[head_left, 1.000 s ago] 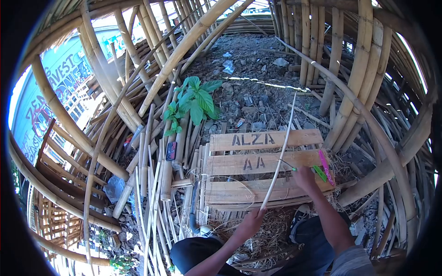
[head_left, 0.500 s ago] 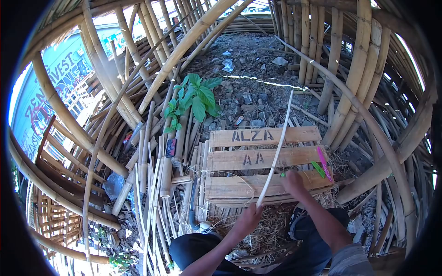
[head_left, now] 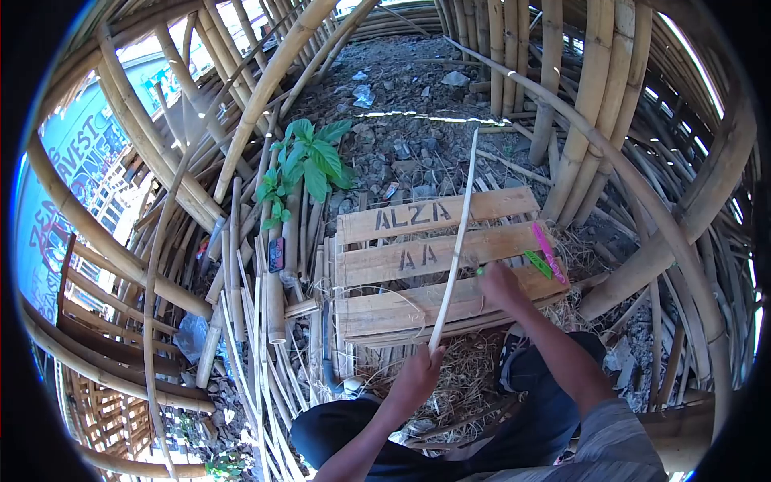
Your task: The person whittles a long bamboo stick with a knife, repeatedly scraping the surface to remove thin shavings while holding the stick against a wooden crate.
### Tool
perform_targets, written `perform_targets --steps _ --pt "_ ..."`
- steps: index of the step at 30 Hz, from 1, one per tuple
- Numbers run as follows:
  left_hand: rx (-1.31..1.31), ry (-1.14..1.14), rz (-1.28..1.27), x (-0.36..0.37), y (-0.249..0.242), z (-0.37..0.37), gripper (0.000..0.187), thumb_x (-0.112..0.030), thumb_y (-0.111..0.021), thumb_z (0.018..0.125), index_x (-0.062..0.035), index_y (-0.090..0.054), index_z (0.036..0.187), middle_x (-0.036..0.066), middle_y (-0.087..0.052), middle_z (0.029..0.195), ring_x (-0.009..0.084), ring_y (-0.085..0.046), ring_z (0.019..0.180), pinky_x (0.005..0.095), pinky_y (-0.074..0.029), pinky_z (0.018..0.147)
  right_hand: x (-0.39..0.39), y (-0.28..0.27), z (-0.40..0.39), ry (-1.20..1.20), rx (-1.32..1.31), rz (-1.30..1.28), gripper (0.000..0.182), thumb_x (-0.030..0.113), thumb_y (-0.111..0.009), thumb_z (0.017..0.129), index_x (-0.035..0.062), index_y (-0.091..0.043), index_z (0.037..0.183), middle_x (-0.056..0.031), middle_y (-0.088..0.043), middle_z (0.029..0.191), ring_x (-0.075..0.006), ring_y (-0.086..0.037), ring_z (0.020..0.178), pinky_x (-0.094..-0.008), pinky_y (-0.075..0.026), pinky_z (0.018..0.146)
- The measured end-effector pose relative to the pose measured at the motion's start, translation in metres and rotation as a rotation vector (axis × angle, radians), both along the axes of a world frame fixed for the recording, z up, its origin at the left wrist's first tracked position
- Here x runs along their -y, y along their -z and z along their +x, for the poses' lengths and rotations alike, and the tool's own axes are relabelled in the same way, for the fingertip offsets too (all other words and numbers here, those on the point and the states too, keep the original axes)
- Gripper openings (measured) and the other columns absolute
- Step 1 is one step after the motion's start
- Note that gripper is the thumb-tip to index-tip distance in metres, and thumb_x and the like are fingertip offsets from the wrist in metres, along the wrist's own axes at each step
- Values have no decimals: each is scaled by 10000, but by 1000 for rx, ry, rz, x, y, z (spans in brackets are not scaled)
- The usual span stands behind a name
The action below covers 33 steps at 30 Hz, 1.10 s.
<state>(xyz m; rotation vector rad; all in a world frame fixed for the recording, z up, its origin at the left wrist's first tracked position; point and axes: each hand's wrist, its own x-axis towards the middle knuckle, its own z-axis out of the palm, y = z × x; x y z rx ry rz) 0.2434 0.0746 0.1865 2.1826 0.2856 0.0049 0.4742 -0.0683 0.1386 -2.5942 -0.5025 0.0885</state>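
Note:
My left hand is closed around the lower end of a long, pale bamboo strip. The strip slants up and away across a wooden slatted crate, its far tip beyond the crate's back edge. Above the crate's front slats, right of the strip, my right hand is closed. A small green bit shows at its fingers; what it belongs to is hidden. On the crate's right end, near that hand, lie a pink slim object and a green flat one.
Thin split strips lean at the left beside thicker bamboo poles. A phone-like object rests on the poles, near a leafy plant. Bamboo posts and a long curved pole stand at the right. Straw lies below the crate.
The whole view has shifted, so the crate and poles appear further left and higher. My right hand has moved slightly away from me over the crate. The left hand keeps its hold on the strip.

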Motion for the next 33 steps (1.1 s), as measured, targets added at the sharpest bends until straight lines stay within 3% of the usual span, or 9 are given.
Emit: perform_targets --steps 2,4,8,11,14,19,22,26,33 --pt "6 39 56 -4 -4 0 333 -277 -455 957 29 -448 824 155 -451 569 267 -451 492 391 -384 499 13 -4 27 62 35 -16 281 234 -577 759 -41 -626 733 -255 -610 736 -417 -608 706 -478 -488 666" --pt "-144 -16 -176 -9 -6 2 385 -334 -423 959 31 -461 843 260 -512 637 449 -507 622 472 -376 545 17 -1 28 121 67 -35 283 238 -579 758 -40 -626 734 -255 -608 726 -418 -607 685 -476 -490 650" --pt "115 95 -157 -16 18 8 367 -323 -455 948 30 -474 849 252 -511 647 433 -492 639 464 -377 565 -11 24 -17 -484 -76 -44 379 320 -559 789 -47 -623 718 -245 -609 702 -396 -622 712 -470 -500 667" --pt "-135 4 -151 -11 -3 11 350 -301 -469 943 35 -455 846 258 -515 617 443 -510 602 467 -391 518 -22 -9 -59 -338 -142 21 377 332 -582 785 -33 -625 702 -236 -609 692 -386 -626 710 -466 -500 657" --pt "47 59 197 -7 3 2 350 -289 -475 940 41 -431 833 274 -514 583 465 -519 567 497 -397 468 -15 11 -27 -246 -61 -3 323 301 -603 763 -13 -631 691 -230 -609 687 -376 -628 697 -462 -499 664" --pt "31 73 221 -8 3 9 373 -307 -455 944 40 -414 812 294 -508 570 498 -514 577 544 -389 466 -16 16 -18 -232 241 65 228 227 -578 706 19 -631 631 -203 -596 615 -375 -612 622 -459 -487 630" --pt "36 45 186 -6 -5 15 310 -268 -454 951 14 -438 823 236 -492 580 445 -516 565 479 -387 490 -16 25 10 -89 252 1 195 219 -594 698 34 -633 650 -194 -611 648 -362 -616 608 -447 -487 602" --pt "-28 74 1 -18 25 -9 349 -309 -423 963 -11 -480 791 83 -444 521 226 -469 452 359 -350 425 31 6 61 250 193 -76 248 265 -603 733 31 -640 661 -192 -617 664 -347 -626 623 -441 -493 601" --pt "-262 -51 -360 -29 6 13 395 -392 -460 942 -70 -483 714 -8 -418 519 88 -389 406 253 -304 381 -10 -19 -62 -263 -63 -200 312 305 -583 784 2 -658 775 -230 -630 785 -354 -639 760 -448 -514 663"
